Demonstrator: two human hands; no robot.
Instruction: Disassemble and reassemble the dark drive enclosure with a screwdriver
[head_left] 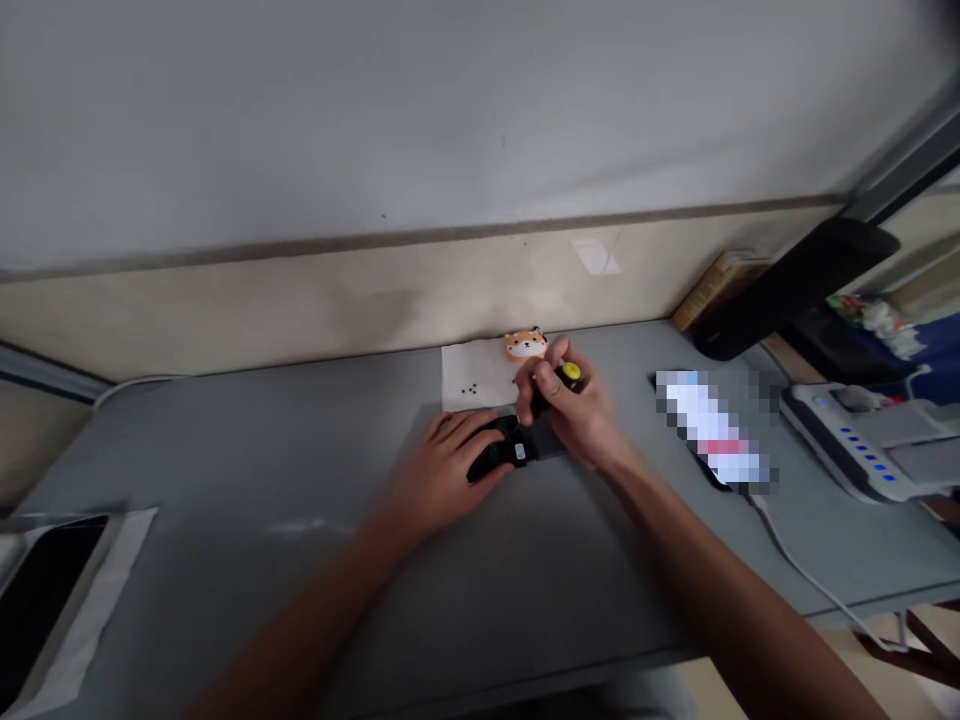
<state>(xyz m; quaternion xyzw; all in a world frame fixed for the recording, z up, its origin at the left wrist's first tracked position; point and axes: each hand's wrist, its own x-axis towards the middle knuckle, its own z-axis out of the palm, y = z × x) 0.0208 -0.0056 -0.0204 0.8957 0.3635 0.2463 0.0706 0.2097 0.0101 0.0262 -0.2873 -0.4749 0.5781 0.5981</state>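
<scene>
My left hand (pixel 442 470) lies over a small black device (pixel 501 452) on the grey desk (pixel 247 480), fingers curled round it and holding it down. My right hand (pixel 574 415) is closed round a screwdriver with a black and yellow handle (pixel 568 377), its tip pointing down at the black device. Just behind lies a white sheet of paper (pixel 476 372) with several tiny dark screws (pixel 469 389) on it, and a small orange animal figure (pixel 526 345) sits at its far edge.
A phone (pixel 712 430) with a white cable lies right of my hands. A white device with blue lights (pixel 862 440) stands at the far right under a black lamp head (pixel 795 285). A dark screen on white paper (pixel 45 590) rests at the near left corner.
</scene>
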